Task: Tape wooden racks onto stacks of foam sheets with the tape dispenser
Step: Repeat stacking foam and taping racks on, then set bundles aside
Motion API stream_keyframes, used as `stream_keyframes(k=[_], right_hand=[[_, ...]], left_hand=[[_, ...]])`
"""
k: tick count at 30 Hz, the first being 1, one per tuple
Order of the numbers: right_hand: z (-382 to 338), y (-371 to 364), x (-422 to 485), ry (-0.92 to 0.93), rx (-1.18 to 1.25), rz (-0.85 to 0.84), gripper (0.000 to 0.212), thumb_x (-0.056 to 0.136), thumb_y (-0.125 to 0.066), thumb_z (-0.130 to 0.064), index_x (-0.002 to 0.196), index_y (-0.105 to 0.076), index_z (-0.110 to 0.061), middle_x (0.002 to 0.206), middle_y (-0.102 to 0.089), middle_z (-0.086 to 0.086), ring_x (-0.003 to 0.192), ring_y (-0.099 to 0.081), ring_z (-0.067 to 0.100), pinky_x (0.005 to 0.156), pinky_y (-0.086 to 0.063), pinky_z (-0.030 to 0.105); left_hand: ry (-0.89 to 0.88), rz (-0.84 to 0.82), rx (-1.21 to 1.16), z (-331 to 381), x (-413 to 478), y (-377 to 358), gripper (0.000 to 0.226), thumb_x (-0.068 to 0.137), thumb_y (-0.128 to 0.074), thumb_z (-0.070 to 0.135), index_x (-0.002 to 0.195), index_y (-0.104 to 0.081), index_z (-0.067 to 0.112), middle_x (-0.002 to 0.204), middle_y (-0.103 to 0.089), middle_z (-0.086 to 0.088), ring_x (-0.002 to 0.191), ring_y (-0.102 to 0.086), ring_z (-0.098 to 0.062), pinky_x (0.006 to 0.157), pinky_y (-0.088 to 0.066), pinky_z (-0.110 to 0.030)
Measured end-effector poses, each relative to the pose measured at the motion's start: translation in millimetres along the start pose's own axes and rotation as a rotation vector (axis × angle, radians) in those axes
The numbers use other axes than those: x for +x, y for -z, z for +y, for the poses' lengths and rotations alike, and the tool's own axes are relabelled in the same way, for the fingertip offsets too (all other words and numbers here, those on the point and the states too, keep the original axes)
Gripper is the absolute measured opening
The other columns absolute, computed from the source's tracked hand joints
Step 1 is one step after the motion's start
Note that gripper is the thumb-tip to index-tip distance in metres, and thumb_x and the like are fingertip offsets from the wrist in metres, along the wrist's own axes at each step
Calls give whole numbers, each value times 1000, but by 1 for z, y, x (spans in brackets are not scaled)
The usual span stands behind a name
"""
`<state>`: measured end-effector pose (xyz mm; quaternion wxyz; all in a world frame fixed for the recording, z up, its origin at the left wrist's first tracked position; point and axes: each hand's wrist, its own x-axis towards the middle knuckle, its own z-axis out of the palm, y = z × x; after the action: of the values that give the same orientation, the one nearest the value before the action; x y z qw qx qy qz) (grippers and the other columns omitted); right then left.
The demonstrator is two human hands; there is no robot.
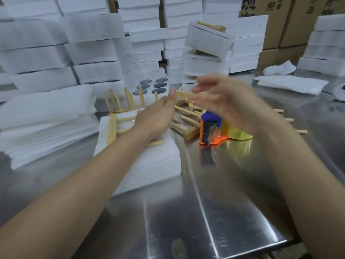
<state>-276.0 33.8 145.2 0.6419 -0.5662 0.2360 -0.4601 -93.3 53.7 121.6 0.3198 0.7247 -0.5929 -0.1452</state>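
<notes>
Foam stack [149, 165] front and centre, sitting on the steel table [205, 212], with a wooden rack [112, 128] lying flat on top. The rack's long rail runs away from us along the stack's left edge, its pegs pointing right, and something glossy, probably tape, crosses it.

Left hand [155, 116] is over the far end of that rack, fingers straight, gripping nothing; whether it touches the wood I can't tell.

Just right of the stack stands the tape dispenser [209, 131], orange and blue with a yellow roll, nose towards us. Directly above it is the right hand [224, 98], blurred, fingers loosely spread and empty. That's clearly the nearer hand, so I'd expect it to drop onto the dispenser and pull tape leftward across the pegs.

Behind lie loose racks [188, 120] in a jumble, then finished bundles [209, 40] piled against the back.
</notes>
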Motion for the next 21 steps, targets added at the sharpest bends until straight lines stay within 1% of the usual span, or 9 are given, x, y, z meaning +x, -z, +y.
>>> stream_keyframes(k=[2,4,5,6,8,11,13,16,21], right_hand=[[24,-24,2,-235,-138,-93,40,90,-45,3,130,-51,-3,118,-60,25,105,-65,30,80,-58,33],[52,-42,5,-323,-568,-21,45,96,-43,-9,141,-37,-9,116,-58,17,105,-63,29,89,-56,42],[64,-48,7,-312,-686,50,49,97,-42,-17,144,-30,-13,119,-57,14,104,-63,28,91,-54,46],[73,-53,9,-282,-679,119,52,98,-41,-24,148,-25,-17,125,-55,11,103,-62,26,93,-52,48],[85,-56,14,-246,-400,253,53,99,-40,-31,149,-25,-20,128,-56,8,104,-63,24,94,-51,46],[90,-59,20,-197,16,306,47,98,-50,-21,143,-35,-15,105,-66,10,96,-67,26,86,-55,36],[92,-62,17,-158,73,316,51,94,-57,-9,141,-37,-11,102,-66,14,87,-65,24,78,-55,31],[96,-63,12,-117,61,348,48,92,-55,4,136,-40,-10,94,-63,11,78,-60,17,70,-54,25],[99,-67,9,-167,104,326,49,94,-53,2,137,-36,-15,99,-64,6,96,-65,26,88,-52,39]], left_hand=[[12,-6,-18,-1,1,-1,66,93,0,64,113,-54,32,105,-64,5,116,-52,-23,109,-28,-48],[21,-8,-18,0,2,-1,70,94,1,63,127,-50,29,109,-63,3,117,-50,-23,110,-27,-48],[23,-9,-14,0,2,-1,72,94,1,63,127,-51,26,110,-63,1,118,-50,-24,110,-26,-48],[25,-10,-8,0,2,-1,73,94,1,62,123,-53,23,110,-63,1,117,-50,-24,110,-27,-48],[22,-1,-3,1,2,0,72,95,-1,62,110,-57,19,102,-64,3,111,-52,-23,109,-28,-48],[22,16,-5,3,0,2,69,96,-3,60,99,-59,20,88,-62,8,101,-52,-21,108,-29,-48],[24,19,-5,3,0,3,69,97,-3,59,97,-60,19,91,-62,5,101,-52,-22,108,-29,-48],[19,15,24,2,2,2,67,98,-1,56,87,-57,19,90,-65,2,100,-55,-24,106,-32,-50],[-19,-28,147,4,3,3,53,101,-4,48,83,-46,22,88,-55,1,105,-51,-27,105,-33,-48]])
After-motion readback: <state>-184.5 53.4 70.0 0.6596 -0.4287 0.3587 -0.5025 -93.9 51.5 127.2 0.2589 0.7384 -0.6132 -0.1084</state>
